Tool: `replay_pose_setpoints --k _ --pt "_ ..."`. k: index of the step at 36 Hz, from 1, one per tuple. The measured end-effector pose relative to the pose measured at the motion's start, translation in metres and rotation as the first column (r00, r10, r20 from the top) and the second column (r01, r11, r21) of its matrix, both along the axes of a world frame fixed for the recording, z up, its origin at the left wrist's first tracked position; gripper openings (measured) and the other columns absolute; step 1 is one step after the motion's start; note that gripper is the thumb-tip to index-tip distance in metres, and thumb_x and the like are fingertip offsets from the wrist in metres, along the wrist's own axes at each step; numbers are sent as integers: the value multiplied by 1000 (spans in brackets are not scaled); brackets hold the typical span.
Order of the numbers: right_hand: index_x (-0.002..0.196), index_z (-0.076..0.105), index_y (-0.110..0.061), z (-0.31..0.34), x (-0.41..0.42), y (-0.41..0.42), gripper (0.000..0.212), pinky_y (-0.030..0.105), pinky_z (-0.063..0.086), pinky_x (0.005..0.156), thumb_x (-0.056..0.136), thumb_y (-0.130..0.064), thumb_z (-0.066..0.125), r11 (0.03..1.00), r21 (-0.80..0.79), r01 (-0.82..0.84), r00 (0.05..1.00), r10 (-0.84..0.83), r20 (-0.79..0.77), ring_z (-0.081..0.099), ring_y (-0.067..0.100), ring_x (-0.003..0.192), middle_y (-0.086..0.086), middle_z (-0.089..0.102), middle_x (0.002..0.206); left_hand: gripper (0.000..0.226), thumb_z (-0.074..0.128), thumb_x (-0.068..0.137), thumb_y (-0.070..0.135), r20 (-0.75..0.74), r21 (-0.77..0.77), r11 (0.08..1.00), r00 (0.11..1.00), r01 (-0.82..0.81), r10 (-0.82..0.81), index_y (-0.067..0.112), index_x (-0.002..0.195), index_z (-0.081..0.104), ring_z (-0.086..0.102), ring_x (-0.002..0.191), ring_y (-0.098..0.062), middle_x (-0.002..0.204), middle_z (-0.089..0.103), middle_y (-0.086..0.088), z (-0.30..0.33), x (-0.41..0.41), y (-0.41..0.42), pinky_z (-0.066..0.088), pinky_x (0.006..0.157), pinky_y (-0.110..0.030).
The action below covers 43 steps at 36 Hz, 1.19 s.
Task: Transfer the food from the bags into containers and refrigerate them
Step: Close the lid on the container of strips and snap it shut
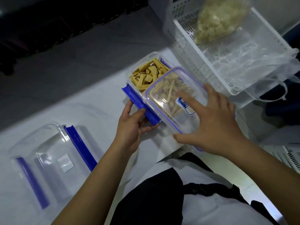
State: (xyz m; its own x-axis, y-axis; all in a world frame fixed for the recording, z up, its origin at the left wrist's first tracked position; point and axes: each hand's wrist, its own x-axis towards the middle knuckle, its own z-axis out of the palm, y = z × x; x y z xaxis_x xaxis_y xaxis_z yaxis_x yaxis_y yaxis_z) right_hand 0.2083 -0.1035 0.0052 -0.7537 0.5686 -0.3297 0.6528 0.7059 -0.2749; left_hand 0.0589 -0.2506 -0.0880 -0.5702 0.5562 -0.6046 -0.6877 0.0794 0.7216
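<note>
A clear container (134, 70) filled with yellow snack sticks (146, 75) stands on the white table (97, 103). My left hand (131, 127) grips the blue side clip (138, 101) on the container's near-left side, thumb and fingers curled round it. My right hand (215, 120) spans the clear blue-rimmed lid (164, 101), thumb at its near edge and fingers over the top to its far edge. The lid sits askew, covering only the near part of the container. A bag of pale food (222, 18) lies at the top right.
A second clear container (48, 159) with blue clips stands open at the left. A white slotted basket (186, 38) sits at the back right, with a crumpled clear bag (259, 70) draped over it. The table's far edge drops to a dark floor.
</note>
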Motion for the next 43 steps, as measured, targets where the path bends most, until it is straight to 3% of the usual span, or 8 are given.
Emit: replay_pose_setpoints --k 6,10,19,29,33,35,39,43 --pt "147 11 -61 -9 -50 3 112 63 13 115 46 -87 50 997 61 45 988 -35 -151 10 47 147 13 2 165 49 58 101 14 -50 -36 999 998 24 -25 39 142 50 75 97 -32 110 76 -8 2 1 -6 62 68 -38" --pt "152 7 -53 -48 -88 -6 111 60 12 116 58 -95 46 994 101 -38 999 41 -27 6 47 147 16 -6 165 51 56 101 15 -63 -85 996 998 26 -31 41 144 47 77 89 -24 103 78 -1 2 -2 -12 59 63 -29" --pt "152 1 -52 -65 -71 -12 105 58 23 104 61 -102 18 981 194 -10 999 17 -33 12 46 145 18 -5 165 59 53 100 5 -38 -108 994 999 -7 3 39 148 44 77 91 -25 103 78 -3 9 0 -9 61 64 -33" --pt "148 -1 -56 -61 -82 -1 116 60 23 107 47 -97 37 995 71 74 997 -76 29 18 47 142 13 -4 165 60 59 100 11 -104 -123 992 994 17 -30 41 149 41 77 89 -22 99 78 4 13 -1 -9 61 63 -32" --pt "152 -6 -53 -58 -83 -2 108 59 14 114 61 -98 32 996 91 21 998 -26 54 11 47 146 17 -13 165 59 58 100 10 -113 -143 990 993 -2 -14 40 148 43 77 88 -23 100 78 4 15 -7 -7 61 63 -32" --pt "154 -4 -51 -56 -76 -1 90 59 12 117 78 -90 25 997 73 -17 999 14 42 11 45 148 17 -15 165 58 57 100 11 -147 -168 986 989 -4 -21 40 149 43 77 84 -20 94 78 5 17 -10 -7 60 59 -28" --pt "155 2 -49 -46 -52 -4 66 45 39 104 99 -59 34 992 -89 -88 996 89 -2 44 43 132 12 -16 166 55 63 99 29 -291 -231 973 954 7 -76 44 148 44 74 87 -6 99 76 7 21 -17 -11 58 60 -21" --pt "157 5 -46 -38 -36 -23 67 52 28 115 98 -54 36 985 -109 -133 991 136 18 49 37 130 16 -13 166 72 76 88 34 -464 -373 920 836 117 -294 49 148 39 70 85 3 108 65 15 24 -24 -25 62 65 -26"
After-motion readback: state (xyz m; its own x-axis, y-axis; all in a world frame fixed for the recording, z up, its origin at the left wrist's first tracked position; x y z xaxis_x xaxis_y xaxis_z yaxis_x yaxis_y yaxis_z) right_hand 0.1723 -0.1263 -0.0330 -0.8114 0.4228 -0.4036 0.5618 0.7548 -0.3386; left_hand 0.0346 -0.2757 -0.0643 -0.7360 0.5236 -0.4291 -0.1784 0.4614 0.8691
